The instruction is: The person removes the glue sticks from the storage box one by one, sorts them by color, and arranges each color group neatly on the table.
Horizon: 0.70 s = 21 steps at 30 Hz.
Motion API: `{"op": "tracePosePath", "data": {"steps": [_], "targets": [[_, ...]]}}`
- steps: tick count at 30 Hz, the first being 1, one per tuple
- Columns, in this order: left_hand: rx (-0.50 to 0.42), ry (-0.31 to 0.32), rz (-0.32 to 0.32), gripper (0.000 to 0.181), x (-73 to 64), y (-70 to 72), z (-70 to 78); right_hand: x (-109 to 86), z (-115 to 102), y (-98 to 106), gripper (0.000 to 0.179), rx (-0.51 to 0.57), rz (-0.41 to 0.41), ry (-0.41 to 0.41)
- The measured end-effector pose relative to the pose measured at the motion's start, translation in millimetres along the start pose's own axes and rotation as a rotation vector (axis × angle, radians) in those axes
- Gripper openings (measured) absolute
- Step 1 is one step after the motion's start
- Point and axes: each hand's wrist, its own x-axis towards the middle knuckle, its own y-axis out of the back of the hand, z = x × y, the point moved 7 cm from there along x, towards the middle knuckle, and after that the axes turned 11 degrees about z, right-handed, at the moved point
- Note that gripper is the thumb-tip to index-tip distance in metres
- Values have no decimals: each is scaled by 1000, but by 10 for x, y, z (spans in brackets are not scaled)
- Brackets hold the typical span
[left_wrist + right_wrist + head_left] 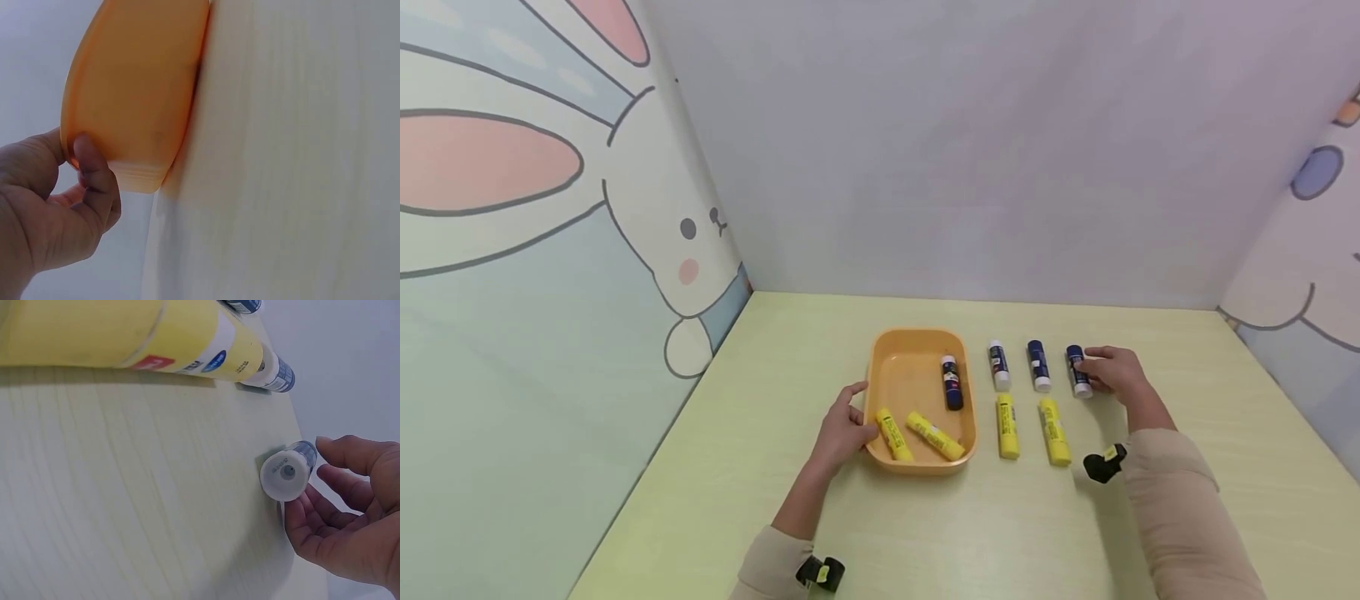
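My left hand (842, 433) pinches the left rim of an orange tray (880, 350), thumb at the rim and fingers against the outer wall in the left wrist view. Inside the tray lie a dark blue glue stick (952, 383) and two yellow ones, a left one (894, 435) and a right one (936, 436). At the far right of the laid-out row, my right hand (1116, 372) holds a blue glue stick (1078, 371) with a white base (284, 478) between thumb and fingers. That stick lies at the tabletop, its base facing the right wrist camera.
Between tray and right hand, a white-and-blue glue stick (999, 365) and a blue one (1039, 365) lie in line. Nearer me are two yellow glue sticks, one left (1007, 426) and one right (1055, 432). The pale table (970, 533) meets a grey wall (970, 167) behind.
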Motion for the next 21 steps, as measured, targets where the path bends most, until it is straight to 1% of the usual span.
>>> {"op": "tracePosePath", "data": {"steps": [5, 10, 15, 21], "targets": [[2, -1, 5, 75, -10, -3, 4, -142, -121, 25, 61, -15, -15, 56], [2, 1, -3, 75, -13, -2, -9, -281, -288, 14, 62, -6, -64, 133], [2, 1, -8, 74, -10, -1, -23, -376, -440, 11, 63, -9, -92, 193], [-32, -6, -26, 76, -17, 17, -9, -462, -633, -34, 68, -12, -141, 245]]}}
